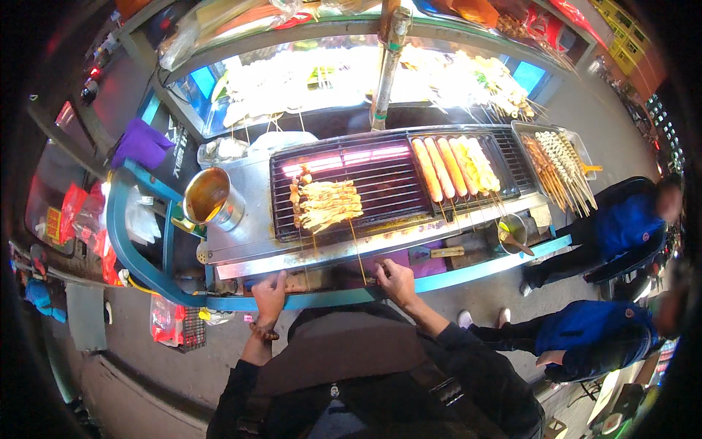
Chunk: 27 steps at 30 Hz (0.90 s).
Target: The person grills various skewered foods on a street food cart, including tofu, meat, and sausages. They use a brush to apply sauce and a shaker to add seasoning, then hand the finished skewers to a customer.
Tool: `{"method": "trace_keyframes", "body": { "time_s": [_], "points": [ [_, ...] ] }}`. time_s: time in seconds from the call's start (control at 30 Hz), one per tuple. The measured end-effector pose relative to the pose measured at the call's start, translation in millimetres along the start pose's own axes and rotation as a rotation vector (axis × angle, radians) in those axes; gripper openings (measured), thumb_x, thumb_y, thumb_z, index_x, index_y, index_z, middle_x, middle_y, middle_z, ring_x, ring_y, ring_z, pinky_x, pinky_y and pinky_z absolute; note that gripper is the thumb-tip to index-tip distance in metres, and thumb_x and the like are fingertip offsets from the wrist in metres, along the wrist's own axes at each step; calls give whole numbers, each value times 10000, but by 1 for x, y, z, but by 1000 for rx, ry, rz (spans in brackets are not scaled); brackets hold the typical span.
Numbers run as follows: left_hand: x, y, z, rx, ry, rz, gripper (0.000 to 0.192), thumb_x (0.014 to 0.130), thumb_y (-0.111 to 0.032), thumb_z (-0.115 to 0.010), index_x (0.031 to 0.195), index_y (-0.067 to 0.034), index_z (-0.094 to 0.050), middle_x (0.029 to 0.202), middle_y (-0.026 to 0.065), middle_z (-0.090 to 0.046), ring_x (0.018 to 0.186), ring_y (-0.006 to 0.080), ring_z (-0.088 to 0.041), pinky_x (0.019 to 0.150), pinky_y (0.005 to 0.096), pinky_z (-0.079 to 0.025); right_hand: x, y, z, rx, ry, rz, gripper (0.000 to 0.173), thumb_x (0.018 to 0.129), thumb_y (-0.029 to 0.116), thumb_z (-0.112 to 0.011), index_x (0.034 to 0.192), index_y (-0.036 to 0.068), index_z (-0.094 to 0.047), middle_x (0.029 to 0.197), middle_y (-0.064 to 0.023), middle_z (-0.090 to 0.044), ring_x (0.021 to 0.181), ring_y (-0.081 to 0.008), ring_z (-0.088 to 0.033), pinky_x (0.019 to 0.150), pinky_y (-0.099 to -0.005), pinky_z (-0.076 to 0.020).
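Observation:
My left hand [270,293] is at the blue front rail [340,299] of the grill cart, thumb up and fingers partly hidden. My right hand [396,282] hovers by the same rail, its fingers curled beside the free end of a wooden skewer [357,252]; whether they touch anything is unclear. That skewer runs up to a bunch of pale skewered enoki-like food [330,204] on the black grill grate [378,192]. A narrow browned skewer [295,200] lies left of the bunch. Several sausages [434,167] on sticks rest in a black pan [507,178] at the grate's right.
A metal pot of brown sauce [230,206] stands left of the grate. At right are a small metal cup with a brush [514,236] and a tray of skewers [581,144]. A wooden-handled scraper [439,252] lies below. Two people in blue [592,335] are at right.

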<state>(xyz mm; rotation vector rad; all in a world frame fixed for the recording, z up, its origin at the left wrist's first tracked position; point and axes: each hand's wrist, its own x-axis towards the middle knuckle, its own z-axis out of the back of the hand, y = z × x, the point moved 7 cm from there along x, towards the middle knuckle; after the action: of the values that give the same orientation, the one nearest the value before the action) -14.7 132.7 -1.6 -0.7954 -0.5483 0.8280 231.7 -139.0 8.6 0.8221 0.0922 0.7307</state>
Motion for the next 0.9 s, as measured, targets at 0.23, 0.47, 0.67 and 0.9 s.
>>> {"method": "trace_keyframes", "body": {
  "time_s": [0.23, 0.47, 0.67, 0.9],
  "points": [
    [0, -3, 1, -11, 9, 15, 287, 967, -284, -716, 893, -15, -785, 669, 136, -707, 568, 188, -664, 594, 352, -506, -1, 0, 0, -1, -21, 37, 204, 936, 258, -710, 892, 64, -665, 763, -194, -686, 705, -391, -682, 617, -478, -534],
    [0, -2, 2, 34, -8, -3, 294, 967, -290, -712, 896, -13, -784, 690, 150, -709, 584, 211, -663, 605, 359, -505, -1, 5, 2, -45, -20, 50, 189, 935, 212, -710, 865, 45, -657, 741, -199, -670, 687, -381, -686, 600, -456, -530],
    [1, -2, 0, 14, 0, -15, 361, 981, -301, -692, 825, 21, -744, 676, 155, -695, 576, 233, -642, 609, 368, -497, -1, 6, 3, -5, 4, 67, 170, 936, 215, -692, 895, 52, -664, 786, -205, -675, 728, -401, -682, 627, -488, -534],
    [1, 0, 0, 20, 9, -6, 393, 991, -301, -686, 796, 40, -708, 638, 141, -652, 554, 182, -578, 591, 358, -467, -2, 9, 6, 22, -24, 89, 204, 941, 236, -689, 870, 51, -642, 760, -189, -667, 703, -400, -670, 604, -489, -521]
  ]
}}
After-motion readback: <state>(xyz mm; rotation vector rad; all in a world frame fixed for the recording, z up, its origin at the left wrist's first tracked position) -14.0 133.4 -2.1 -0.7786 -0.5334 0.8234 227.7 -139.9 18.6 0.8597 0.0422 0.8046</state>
